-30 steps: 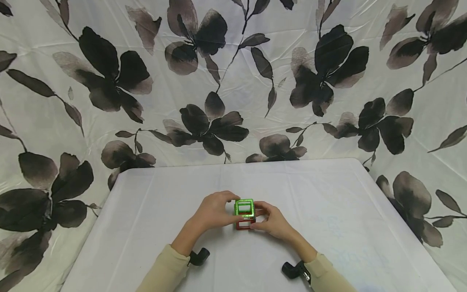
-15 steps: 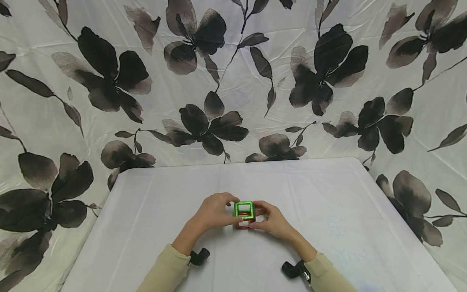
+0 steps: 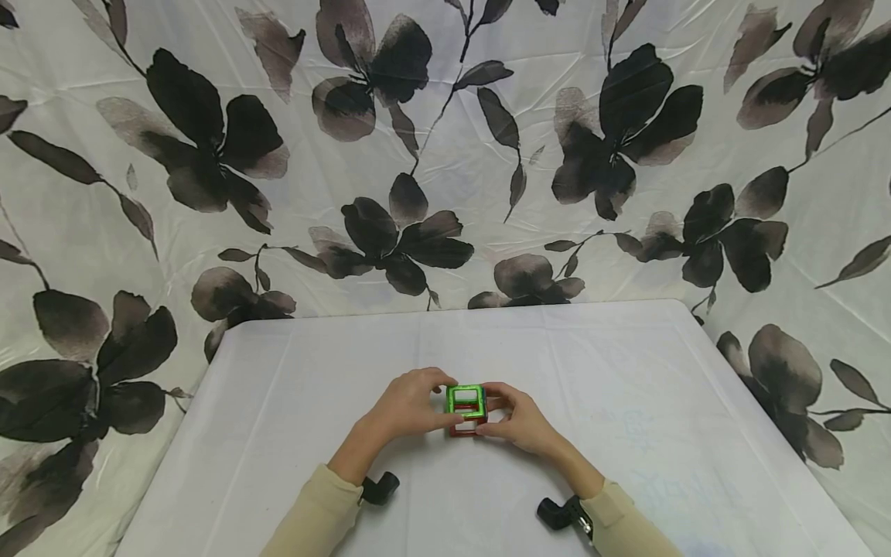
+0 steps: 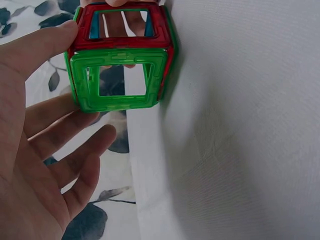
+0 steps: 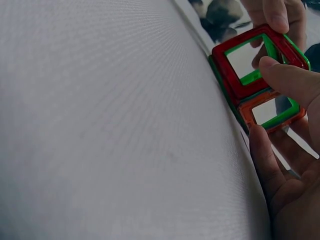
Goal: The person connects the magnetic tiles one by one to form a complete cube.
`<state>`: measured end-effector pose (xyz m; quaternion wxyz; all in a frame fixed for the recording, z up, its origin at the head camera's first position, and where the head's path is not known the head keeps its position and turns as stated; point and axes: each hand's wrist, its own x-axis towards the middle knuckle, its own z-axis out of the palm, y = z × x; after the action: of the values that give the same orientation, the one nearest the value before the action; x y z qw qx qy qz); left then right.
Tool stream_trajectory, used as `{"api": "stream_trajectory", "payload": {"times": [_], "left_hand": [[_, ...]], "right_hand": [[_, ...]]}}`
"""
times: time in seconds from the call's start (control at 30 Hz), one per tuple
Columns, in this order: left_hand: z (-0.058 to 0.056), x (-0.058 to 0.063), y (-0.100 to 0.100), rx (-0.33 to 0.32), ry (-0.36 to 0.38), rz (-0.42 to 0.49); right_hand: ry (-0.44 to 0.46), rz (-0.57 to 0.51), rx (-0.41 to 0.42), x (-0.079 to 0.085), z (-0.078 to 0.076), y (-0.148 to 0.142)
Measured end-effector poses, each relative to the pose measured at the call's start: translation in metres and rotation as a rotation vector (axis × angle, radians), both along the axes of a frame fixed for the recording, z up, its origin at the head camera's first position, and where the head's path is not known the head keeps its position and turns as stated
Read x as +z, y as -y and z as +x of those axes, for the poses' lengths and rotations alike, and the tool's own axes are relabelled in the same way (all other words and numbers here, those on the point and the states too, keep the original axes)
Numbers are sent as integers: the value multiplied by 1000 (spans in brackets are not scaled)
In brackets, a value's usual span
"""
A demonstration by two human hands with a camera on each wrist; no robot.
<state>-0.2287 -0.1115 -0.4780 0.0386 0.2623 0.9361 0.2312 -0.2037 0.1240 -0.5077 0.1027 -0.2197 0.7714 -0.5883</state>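
A small cube of see-through magnetic tiles (image 3: pixel 466 402) stands on the white table, its open square frames edge to edge. Green faces up in the head view. The left wrist view shows a green tile (image 4: pixel 120 55) beside a red one (image 4: pixel 122 44), with blue behind. A red tile (image 5: pixel 229 70) and an orange tile (image 5: pixel 245 113) meet in the right wrist view. My left hand (image 3: pixel 411 402) grips the cube's left side with thumb and index finger; its other fingers are loosely bent below. On the right side, my right hand (image 3: pixel 522 422) holds it between thumb and fingers.
A white cloth covers the table (image 3: pixel 313 495), and a flower-printed sheet (image 3: pixel 445 155) hangs behind its far edge. Each wrist wears a black camera mount, the left one (image 3: pixel 380 490) and the right one (image 3: pixel 554 514) both close above the tabletop.
The cube has tipped or shifted very slightly, and its green top shows a little flatter than a second ago. Both hands keep their holds and hardly move.
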Motion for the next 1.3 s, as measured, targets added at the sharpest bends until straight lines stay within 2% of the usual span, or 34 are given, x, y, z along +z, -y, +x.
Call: {"api": "stream_trajectory", "payload": {"times": [0.27,0.6,0.77,0.9,1.0,1.3], "left_hand": [[3,0,1,-3,30,13],[2,-9,2,17,55,33],[0,-13,2,56,121,144],[-1,-16,2,49,220,280],[-1,-17,3,28,284,342],[0,-28,12,-19,388,433]], "right_hand": [[4,3,7,0,-1,0],[5,12,22,2,1,-1],[-55,46,28,2,2,0],[-134,77,39,2,3,1],[-153,84,41,0,3,2],[-123,101,9,-34,-12,-4]]}}
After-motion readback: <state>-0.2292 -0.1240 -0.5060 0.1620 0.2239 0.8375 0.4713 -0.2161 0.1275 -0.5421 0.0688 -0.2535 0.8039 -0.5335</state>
